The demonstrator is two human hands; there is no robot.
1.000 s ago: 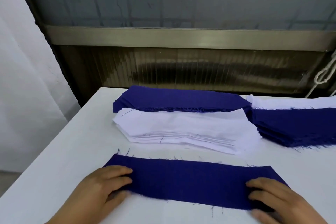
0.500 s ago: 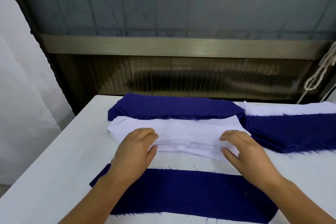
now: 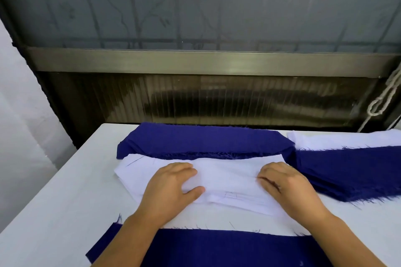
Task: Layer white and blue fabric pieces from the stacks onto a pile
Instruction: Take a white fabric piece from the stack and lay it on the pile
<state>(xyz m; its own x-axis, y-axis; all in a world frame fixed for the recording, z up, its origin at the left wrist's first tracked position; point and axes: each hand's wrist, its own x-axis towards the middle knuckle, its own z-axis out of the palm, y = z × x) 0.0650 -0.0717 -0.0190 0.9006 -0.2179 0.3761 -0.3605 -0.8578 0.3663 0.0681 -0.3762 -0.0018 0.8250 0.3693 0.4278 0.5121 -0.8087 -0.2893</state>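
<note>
Both hands, left hand and right hand, are pinching the top sheet of the white stack, mid-table behind the blue pile. Best peeling one layer only, lifting evenly.

Head view—close, looking down across the table.

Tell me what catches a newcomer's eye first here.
Two bare hands, the left hand and the right hand, rest on the white fabric stack at the table's middle. A blue fabric piece lies nearest the person, and a blue fabric stack sits behind the white one.
</note>
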